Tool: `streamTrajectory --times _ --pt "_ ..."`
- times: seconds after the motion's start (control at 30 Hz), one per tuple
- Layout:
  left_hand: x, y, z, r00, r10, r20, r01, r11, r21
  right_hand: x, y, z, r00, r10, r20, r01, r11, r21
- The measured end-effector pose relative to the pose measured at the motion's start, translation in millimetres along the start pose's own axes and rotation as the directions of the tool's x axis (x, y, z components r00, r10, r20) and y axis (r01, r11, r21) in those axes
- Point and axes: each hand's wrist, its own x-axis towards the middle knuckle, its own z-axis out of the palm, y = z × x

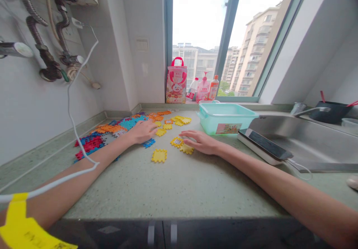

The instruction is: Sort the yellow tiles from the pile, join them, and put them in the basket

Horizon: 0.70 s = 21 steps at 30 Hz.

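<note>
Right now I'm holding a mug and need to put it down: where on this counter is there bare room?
The near counter between the two forearms is bare, in front of the lone yellow tile. Crowded: the tile pile by the left hand, tiles under the right hand, and the green tub with the phone beside the sink.

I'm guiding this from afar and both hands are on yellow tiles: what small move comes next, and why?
Probably close the right hand on the two yellow tiles under its fingertips. It lies flat on them, open, holding nothing. The left hand also rests open, at the edge of the tile pile, touching another yellow tile. One yellow tile lies loose nearer the body.
</note>
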Motion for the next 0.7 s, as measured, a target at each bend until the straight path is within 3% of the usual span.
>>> streamTrajectory --times 0.1,0.23,0.33,0.43,0.57,0.7 --pt "-5.5 11.6 -9.7 0.998 0.054 -0.031 -0.054 0.999 -0.005 -0.4 -5.0 2.4 1.000 -0.008 0.010 0.008 1.000 0.012" --pt "-3.7 23.0 -19.0 0.983 0.173 -0.067 -0.178 0.982 -0.066 6.3 13.1 9.1 0.989 0.063 -0.130 -0.056 0.997 0.057" --pt "3.0 23.1 -16.6 0.970 0.204 -0.134 -0.220 0.967 -0.124 25.1 35.9 13.2 0.953 0.133 -0.272 -0.134 0.991 0.015" --pt "7.0 18.6 -13.0 0.962 0.229 -0.145 -0.243 0.966 -0.085 57.8 52.9 16.0 0.922 0.202 -0.330 -0.253 0.960 -0.117" --pt "0.3 10.1 -17.2 0.973 0.196 -0.125 -0.194 0.980 0.034 104.9 62.7 18.1 0.873 0.356 -0.335 -0.449 0.854 -0.264" --pt "-11.8 3.2 -23.6 0.976 0.164 -0.141 -0.153 0.985 0.081 129.3 66.1 18.0 0.874 0.465 -0.140 -0.484 0.814 -0.320"
